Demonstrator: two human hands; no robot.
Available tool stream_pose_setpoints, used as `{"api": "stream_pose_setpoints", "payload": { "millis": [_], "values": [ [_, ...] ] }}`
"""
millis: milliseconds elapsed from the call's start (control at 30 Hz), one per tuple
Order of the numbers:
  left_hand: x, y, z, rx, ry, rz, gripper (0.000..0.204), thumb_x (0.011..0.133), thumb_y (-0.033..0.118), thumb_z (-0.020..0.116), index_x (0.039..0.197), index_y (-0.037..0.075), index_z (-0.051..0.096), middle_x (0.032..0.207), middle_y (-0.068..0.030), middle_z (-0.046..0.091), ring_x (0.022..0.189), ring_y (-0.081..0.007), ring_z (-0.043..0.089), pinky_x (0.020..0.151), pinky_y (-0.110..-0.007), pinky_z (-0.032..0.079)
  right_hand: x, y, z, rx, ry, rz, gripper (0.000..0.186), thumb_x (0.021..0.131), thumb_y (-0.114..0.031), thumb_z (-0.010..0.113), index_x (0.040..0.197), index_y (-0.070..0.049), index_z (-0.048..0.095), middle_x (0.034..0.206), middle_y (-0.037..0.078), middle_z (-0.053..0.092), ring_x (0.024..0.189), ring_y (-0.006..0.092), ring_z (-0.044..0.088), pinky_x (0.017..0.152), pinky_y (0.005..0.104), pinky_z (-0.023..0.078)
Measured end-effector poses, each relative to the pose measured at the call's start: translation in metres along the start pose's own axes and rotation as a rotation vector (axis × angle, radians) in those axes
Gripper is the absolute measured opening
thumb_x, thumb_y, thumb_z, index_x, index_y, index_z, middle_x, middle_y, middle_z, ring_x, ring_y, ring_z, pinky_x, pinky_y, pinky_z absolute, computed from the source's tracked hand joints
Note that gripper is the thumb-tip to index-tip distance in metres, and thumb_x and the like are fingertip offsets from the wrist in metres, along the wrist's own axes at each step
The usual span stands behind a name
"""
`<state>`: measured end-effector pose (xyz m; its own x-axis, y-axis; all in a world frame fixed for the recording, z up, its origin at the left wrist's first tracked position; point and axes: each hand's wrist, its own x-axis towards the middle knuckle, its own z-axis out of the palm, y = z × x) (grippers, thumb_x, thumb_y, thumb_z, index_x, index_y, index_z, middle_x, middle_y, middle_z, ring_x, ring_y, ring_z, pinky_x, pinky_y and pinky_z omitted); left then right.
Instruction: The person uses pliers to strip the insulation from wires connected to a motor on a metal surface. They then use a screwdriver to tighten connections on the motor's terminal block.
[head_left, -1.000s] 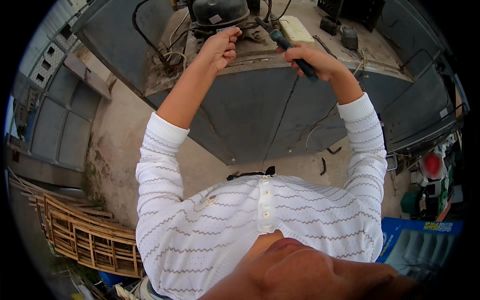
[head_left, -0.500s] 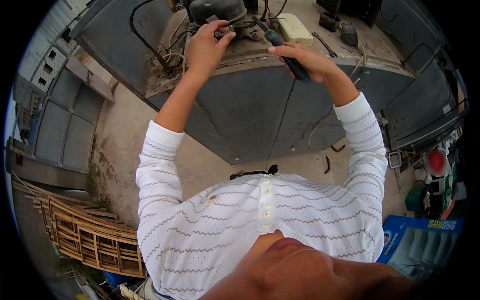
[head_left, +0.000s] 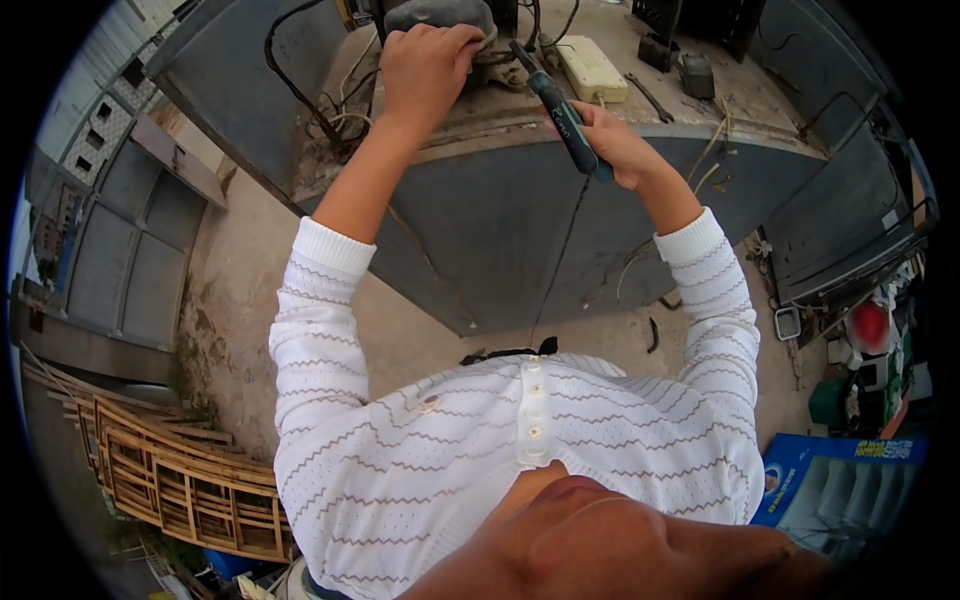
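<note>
At the front of a black domed compressor (head_left: pixel 430 18), my left hand (head_left: pixel 420 80) has its fingers curled over something I cannot make out, thumb toward its lower rim. My right hand (head_left: pixel 625 150) grips a black and teal plier-like tool (head_left: pixel 568 130), held diagonally with its narrow tip up beside the compressor's right side and piping. Both are above a dirty ledge (head_left: pixel 470 138) on a grey metal unit (head_left: pixel 480 230). A cream plastic box (head_left: pixel 592 62), a loose wrench (head_left: pixel 652 97) and a dark metal box (head_left: pixel 697 77) lie to the right, among wires and tubes.
Grey metal gates (head_left: pixel 120 265) stand at left, wooden frames (head_left: pixel 180 470) at lower left. Concrete floor (head_left: pixel 230 300) shows below the unit. At right are piled items, a green container (head_left: pixel 830 400) and a blue-edged appliance (head_left: pixel 830 480). Cords hang down the unit's front.
My left hand has moved up onto the compressor, its back now toward me. My right hand has shifted lower and the tool's handles have turned, standing more steeply.
</note>
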<state>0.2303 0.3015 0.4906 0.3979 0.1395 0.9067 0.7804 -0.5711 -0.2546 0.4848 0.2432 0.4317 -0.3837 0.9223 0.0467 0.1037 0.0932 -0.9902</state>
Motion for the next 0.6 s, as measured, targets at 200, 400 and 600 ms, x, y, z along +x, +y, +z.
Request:
{"api": "stream_pose_setpoints", "payload": {
  "millis": [200, 400, 600],
  "values": [
    [0.047, 0.006, 0.010, -0.231, -0.186, -0.033, 0.018, 0.080, 0.023, 0.074, 0.090, 0.008, 0.076, 0.090, -0.0133, 0.074, 0.079, -0.0275, 0.071, 0.077, -0.043, 0.053, -0.015, -0.028, 0.014, -0.277, 0.120, -0.005, 0.046, 0.078, -0.042, 0.082, 0.102, -0.010, 0.059, 0.075, -0.009, 0.048, 0.060, 0.0016, 0.043, 0.050, 0.0192, 0.031],
    [0.078, 0.000, 0.041, -0.151, -0.598, -0.136, 0.015, 0.076, 0.026, 0.073, 0.087, 0.016, 0.079, 0.086, -0.0133, 0.073, 0.082, -0.0299, 0.071, 0.078, -0.044, 0.053, -0.032, -0.022, 0.009, -0.127, 0.098, 0.036, 0.046, 0.073, -0.038, 0.085, 0.096, -0.012, 0.056, 0.073, -0.008, 0.045, 0.058, 0.0028, 0.039, 0.051, 0.0190, 0.028],
    [0.081, -0.009, 0.081, -0.122, -0.788, -0.125, 0.022, 0.075, 0.029, 0.074, 0.090, 0.014, 0.078, 0.086, -0.0143, 0.073, 0.083, -0.0322, 0.071, 0.078, -0.046, 0.055, -0.051, 0.013, 0.012, -0.022, 0.101, -0.004, 0.060, 0.079, -0.038, 0.082, 0.123, -0.005, 0.059, 0.082, -0.007, 0.050, 0.070, 0.0028, 0.044, 0.064, 0.0178, 0.032]
  ]
}}
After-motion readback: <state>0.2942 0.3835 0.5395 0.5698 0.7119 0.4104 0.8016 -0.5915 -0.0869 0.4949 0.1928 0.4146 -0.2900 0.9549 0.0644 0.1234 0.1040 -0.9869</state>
